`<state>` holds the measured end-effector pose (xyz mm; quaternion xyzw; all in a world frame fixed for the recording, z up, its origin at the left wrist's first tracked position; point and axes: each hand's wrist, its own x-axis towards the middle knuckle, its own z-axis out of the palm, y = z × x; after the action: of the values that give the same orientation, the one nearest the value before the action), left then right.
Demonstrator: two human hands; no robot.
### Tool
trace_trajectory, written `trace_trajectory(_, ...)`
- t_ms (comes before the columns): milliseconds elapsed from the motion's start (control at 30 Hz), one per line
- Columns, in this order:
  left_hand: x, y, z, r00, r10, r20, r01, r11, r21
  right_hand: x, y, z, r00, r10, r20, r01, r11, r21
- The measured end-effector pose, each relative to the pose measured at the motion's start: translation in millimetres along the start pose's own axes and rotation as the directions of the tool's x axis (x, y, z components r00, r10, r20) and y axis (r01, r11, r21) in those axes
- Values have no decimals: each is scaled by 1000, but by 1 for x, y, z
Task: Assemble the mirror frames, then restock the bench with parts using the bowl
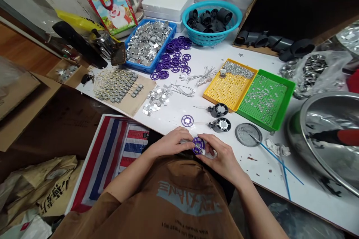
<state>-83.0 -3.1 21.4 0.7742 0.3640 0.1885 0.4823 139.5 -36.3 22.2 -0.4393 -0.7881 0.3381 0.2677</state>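
Note:
Both of my hands meet at the near edge of the white table. My left hand and my right hand pinch a purple spoked wheel between their fingertips, with a small silvery piece against it. Another purple wheel lies flat just beyond my hands. Two black round housings with silver inserts sit a little further right. Small silver plates lie in a loose pile to the left.
A blue tray of silver plates, a heap of purple wheels, a teal basket of black parts, a yellow tray and a green tray fill the far side. A steel basin is at right; a grey lid with blue sticks is nearby.

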Motion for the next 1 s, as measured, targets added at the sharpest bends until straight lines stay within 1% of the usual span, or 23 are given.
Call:
trace_trajectory(100,2,2,7,998,-59,-10,57,992,-110,-3,2,-1,1000,2,-5,-2,1000,6)
trace_trajectory(233,3,-1,14,992,-125,-2,120,953,-278,-5,7,-4,998,-45,-33,45,999,13)
trace_trajectory(300,3,-2,16,988,-152,3,144,925,-352,-7,9,-5,997,-58,-57,60,998,33)
trace_trajectory(367,2,-2,16,984,-179,10,169,905,-391,-8,11,-7,994,-59,-92,64,997,51)
trace_trajectory(467,3,-1,16,981,-194,14,184,901,-392,-9,11,-11,990,-48,-136,58,995,76)
trace_trajectory(533,4,1,17,985,-174,2,161,909,-384,-9,10,-12,992,-15,-127,31,992,123)
trace_trajectory(600,6,3,20,990,-142,-20,125,924,-362,-10,9,-12,991,60,-121,-39,984,175)
trace_trajectory(667,8,5,22,991,-120,-59,96,946,-310,-10,9,-9,977,170,-130,-142,969,203)
trace_trajectory(733,9,6,25,989,-113,-95,84,961,-265,-10,9,-6,961,232,-152,-209,966,151)
trace_trajectory(800,10,8,27,987,-120,-103,89,960,-266,-9,9,-4,967,191,-166,-190,982,21)
trace_trajectory(867,11,9,28,986,-146,-86,113,945,-308,-8,8,-3,978,100,-181,-119,988,-97)
trace_trajectory(933,12,10,30,980,-182,-80,143,924,-356,-8,7,-5,982,21,-190,-46,990,-131)
trace_trajectory(1000,13,11,33,973,-215,-90,163,903,-397,-8,6,-6,984,-55,-168,33,991,-132)
